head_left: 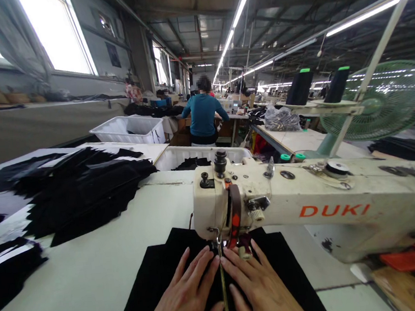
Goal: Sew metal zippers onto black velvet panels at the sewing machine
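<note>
Black fabric (152, 285) lies flat on the pale table under the head of a white sewing machine (271, 198). A narrow gold-coloured strip, perhaps a zipper (225, 292), runs down the middle of the fabric toward the presser foot. My left hand (187, 293) rests flat on the cloth left of the strip, fingers stretched out. Right of it, my right hand (260, 283) lies flat too, fingers spread. The index fingertips of both hands almost meet at the strip, just before the needle area. The machine head partly hides the needle.
Stacked black cloth pieces (92, 187) cover the table's left side. White plastic bins (130, 129) stand beyond. Thread cones (300, 88) and a green fan (376, 103) are at the right. A person in a blue top (203, 114) sits ahead. An orange tray (413, 257) lies lower right.
</note>
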`<state>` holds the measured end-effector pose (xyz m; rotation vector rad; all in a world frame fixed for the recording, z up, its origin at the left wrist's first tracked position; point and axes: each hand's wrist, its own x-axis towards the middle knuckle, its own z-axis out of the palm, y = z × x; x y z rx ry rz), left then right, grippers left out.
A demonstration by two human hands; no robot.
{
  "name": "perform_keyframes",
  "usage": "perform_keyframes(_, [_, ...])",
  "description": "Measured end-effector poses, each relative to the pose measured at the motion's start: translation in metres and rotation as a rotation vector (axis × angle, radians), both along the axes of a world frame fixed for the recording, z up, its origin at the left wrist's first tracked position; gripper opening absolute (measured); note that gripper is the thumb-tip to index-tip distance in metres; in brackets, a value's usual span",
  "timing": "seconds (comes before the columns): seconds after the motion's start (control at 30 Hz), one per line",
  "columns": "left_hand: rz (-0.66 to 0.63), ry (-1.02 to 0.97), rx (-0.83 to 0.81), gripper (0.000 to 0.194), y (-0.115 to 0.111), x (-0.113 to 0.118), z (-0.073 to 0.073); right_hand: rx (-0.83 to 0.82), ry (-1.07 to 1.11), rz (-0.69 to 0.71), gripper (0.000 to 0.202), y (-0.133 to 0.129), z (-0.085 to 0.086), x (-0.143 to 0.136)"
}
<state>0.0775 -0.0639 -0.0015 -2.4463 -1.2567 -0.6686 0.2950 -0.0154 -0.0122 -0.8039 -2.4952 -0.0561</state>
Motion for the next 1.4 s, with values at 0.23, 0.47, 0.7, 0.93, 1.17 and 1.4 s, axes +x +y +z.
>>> perform_keyframes(0.23, [-0.003, 0.100, 0.049, 0.048, 0.004, 0.001, 0.002, 0.011, 0.010, 0.020, 0.047, 0.002, 0.000, 0.000])
perform_keyframes(0.47, [0.017, 0.108, 0.040, 0.053, 0.003, 0.000, -0.002, -0.007, -0.038, 0.060, 0.049, 0.006, -0.002, 0.004])
perform_keyframes(0.7, [-0.002, 0.063, -0.301, 0.054, 0.011, -0.003, -0.003, -0.171, -0.088, -0.024, 0.046, 0.000, 0.011, 0.001])
perform_keyframes(0.93, [-0.091, 0.030, -0.369, 0.088, -0.074, 0.005, 0.007, -0.395, -0.039, 0.015, 0.051, -0.070, 0.021, 0.023])
perform_keyframes(1.17, [-0.048, -0.316, -0.582, 0.049, -0.103, -0.008, -0.008, -0.370, -0.048, 0.168, 0.043, -0.093, 0.014, 0.030])
perform_keyframes(1.4, [0.075, -0.445, -0.790, 0.041, -0.094, -0.025, 0.011, -0.301, -0.106, 0.216, 0.023, -0.071, 0.052, 0.030])
